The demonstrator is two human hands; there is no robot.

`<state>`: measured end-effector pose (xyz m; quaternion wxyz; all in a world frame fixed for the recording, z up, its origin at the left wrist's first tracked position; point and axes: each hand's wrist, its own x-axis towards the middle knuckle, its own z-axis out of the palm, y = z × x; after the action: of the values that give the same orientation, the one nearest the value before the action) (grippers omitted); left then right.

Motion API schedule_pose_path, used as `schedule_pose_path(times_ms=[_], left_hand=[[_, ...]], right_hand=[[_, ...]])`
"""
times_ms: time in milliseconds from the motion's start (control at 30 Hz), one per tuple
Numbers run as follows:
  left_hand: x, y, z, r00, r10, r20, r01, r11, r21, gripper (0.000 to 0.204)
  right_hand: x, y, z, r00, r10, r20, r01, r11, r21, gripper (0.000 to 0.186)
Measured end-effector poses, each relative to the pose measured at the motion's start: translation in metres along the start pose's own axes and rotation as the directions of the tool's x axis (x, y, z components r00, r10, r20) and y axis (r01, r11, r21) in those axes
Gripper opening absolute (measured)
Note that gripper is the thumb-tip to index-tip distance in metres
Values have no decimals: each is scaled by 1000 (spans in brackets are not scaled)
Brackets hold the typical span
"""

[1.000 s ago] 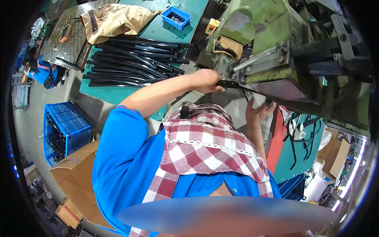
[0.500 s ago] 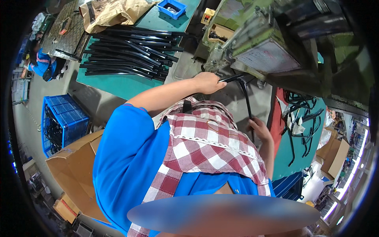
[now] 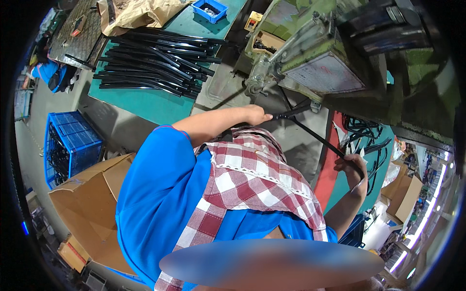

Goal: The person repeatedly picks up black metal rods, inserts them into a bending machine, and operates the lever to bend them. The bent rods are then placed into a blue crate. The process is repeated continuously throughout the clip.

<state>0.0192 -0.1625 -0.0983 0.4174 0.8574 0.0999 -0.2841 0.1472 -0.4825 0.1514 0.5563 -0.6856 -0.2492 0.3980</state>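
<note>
In the head view, the left hand (image 3: 255, 115) is closed around one end of a long black rod (image 3: 310, 135), with the fingers wrapped tight near the green machine (image 3: 310, 53). The right hand (image 3: 353, 167) grips the other end, lower down beside the red edge of the second worktop (image 3: 357, 191), so the rod runs on a slant from hand to hand in front of the checked apron (image 3: 252, 184), held off any surface. Its upper end lies just beside the machine's metal head (image 3: 259, 80).

The rod looks stiff and thin, probably metal with a smooth dark coat; I judge it fairly light for its length but apt to twist or slip in a bare palm. Holding it at both ends, as here, seems the steadiest grip, since a single hold at the middle would let the ends swing.

A stack of similar black rods (image 3: 155, 63) lies on the green worktop (image 3: 145, 104), well apart to the left. A small blue tray (image 3: 209, 9) and brown paper (image 3: 141, 14) sit beyond it. A blue crate (image 3: 68, 145) and an open cardboard box (image 3: 92, 203) stand on the floor. More bent black parts (image 3: 364, 133) lie near the right hand, and the overhanging machine body crowds the space above the rod
</note>
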Motion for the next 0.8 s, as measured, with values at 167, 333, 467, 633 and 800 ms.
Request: schedule_pose_path(times_ms=[167,333,467,633,800], left_hand=[[-23,-25,-36,998,53,-33,-49,991,124,59],[4,-80,-121,839,117,-531,3,976,220,21],[34,-50,-182,712,188,-677,22,957,290,12],[62,-25,-220,806,266,-529,98,821,562,21],[64,-49,-227,867,186,-462,181,746,640,22]], right_hand=[[27,5,25,977,96,-192,-156,932,-328,15],[58,55,59,999,-33,-43,-17,568,-823,16],[89,81,105,994,104,-15,-52,363,-930,19],[71,100,144,1000,8,-30,-31,313,-949,16],[51,96,190,988,-16,-155,-134,420,-898,16]])
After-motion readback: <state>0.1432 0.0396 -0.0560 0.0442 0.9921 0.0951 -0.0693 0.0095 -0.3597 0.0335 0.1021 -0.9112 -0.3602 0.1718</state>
